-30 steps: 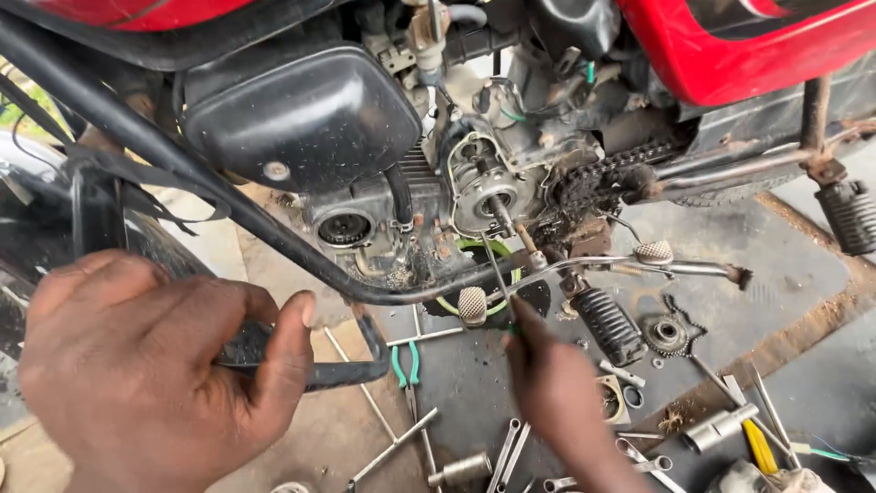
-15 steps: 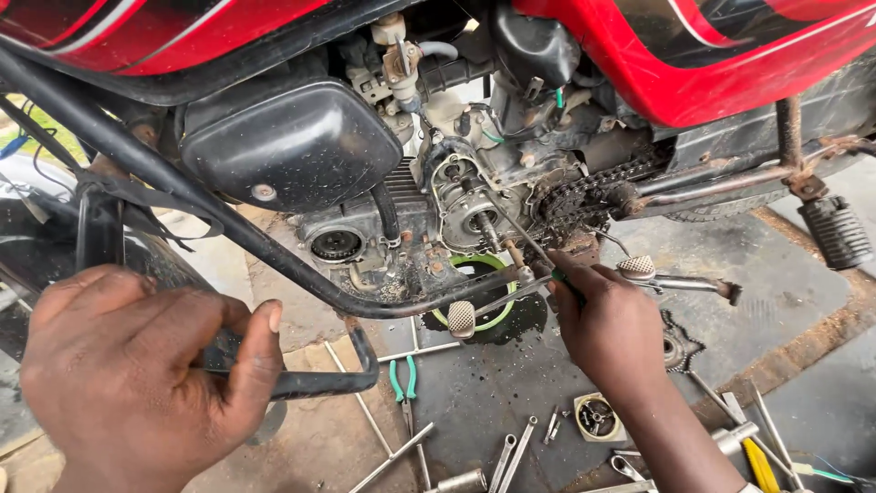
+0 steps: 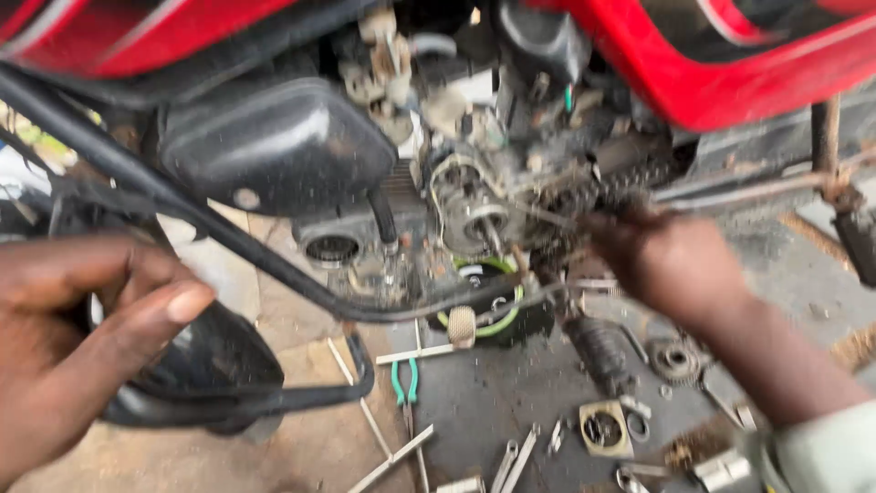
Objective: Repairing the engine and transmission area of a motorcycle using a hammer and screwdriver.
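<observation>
Black frame bar [image 3: 274, 402] under left hand [image 3: 73, 347], right hand [image 3: 675, 260] at engine [image 3: 474, 215]

No packages, labels, signs or screens can be made out anywhere in view; the picture is blurred, and nothing near the fingers of either hand shows a printed panel, wrapper, box or display.

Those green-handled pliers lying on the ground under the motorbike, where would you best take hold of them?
Probably by the two green handles of the pliers, coming straight down from above. They lie flat on the dark mat, handles side by side and free of other tools, while the thin metal nose points toward you among loose rods, harder to pinch.
</observation>
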